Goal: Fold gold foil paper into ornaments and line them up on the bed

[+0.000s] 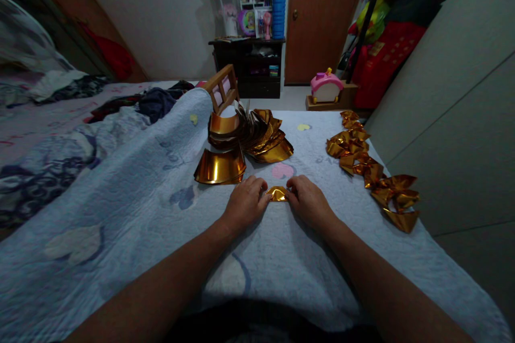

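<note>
A small folded piece of gold foil paper lies between my two hands, just above the light blue bed cover. My left hand pinches its left end with thumb and fingers. On the other side, my right hand grips the right end. Beyond my left hand sits a short stack of curved gold foil sheets. Behind that rises a larger fanned pile of gold foil sheets. Along the right edge runs a row of folded gold foil pieces, boat-shaped and heaped against one another.
The light blue quilt spreads under everything and slopes up at the left. A wooden frame stands at the far edge. Clothes lie on the bed at left. A grey panel borders the right side.
</note>
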A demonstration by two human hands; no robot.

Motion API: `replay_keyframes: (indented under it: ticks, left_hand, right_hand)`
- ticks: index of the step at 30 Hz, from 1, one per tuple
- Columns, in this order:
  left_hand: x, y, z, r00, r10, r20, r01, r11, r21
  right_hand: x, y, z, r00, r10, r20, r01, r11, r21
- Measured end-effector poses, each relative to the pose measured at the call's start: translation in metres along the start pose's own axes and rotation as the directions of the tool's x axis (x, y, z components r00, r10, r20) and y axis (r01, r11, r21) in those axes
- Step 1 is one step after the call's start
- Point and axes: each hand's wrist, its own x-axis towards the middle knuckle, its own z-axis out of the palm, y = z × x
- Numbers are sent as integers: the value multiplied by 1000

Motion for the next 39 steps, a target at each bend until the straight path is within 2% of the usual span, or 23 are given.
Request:
replay_keyframes:
  ticks: [4, 9, 13, 17, 20, 23, 26, 33, 39]
  left_hand:
    - [1, -1, 1, 1000, 6, 18, -6, 1000, -26]
    - [2, -1, -2, 1000, 18, 18, -15, 982, -189]
    - [1, 1, -5, 1000, 27, 11, -21, 935, -354]
    - [0, 3, -7, 999, 47, -24, -53, 883, -467]
    - [0, 4, -8, 998, 50, 28, -26, 826, -563]
    - [0, 6, -8, 993, 42, 112, 30, 816, -577]
    - [0, 7, -9, 992, 14, 126, 62, 814, -577]
    - [-1, 6, -7, 987, 5, 161, 103, 749, -654]
    - [0, 2, -11, 964, 21, 266, 163, 742, -650]
  right_hand:
    - [0, 0, -1, 999, 1, 36, 0, 999, -32]
    - [0, -3, -5, 998, -16, 57, 17, 1000, -17]
    - [0, -6, -12, 995, -61, 74, 54, 994, 94]
    - [-1, -6, -17, 994, -62, 92, 39, 972, 231]
    - [-1, -7, -19, 994, -79, 77, 52, 951, 305]
    - [-1, -8, -20, 993, -94, 71, 63, 934, 352]
    - [-2, -10, -20, 992, -95, 86, 53, 917, 396]
    - [-2, -8, -17, 969, -84, 232, -45, 866, 498]
    - [-3, -8, -23, 958, -74, 277, -96, 828, 553]
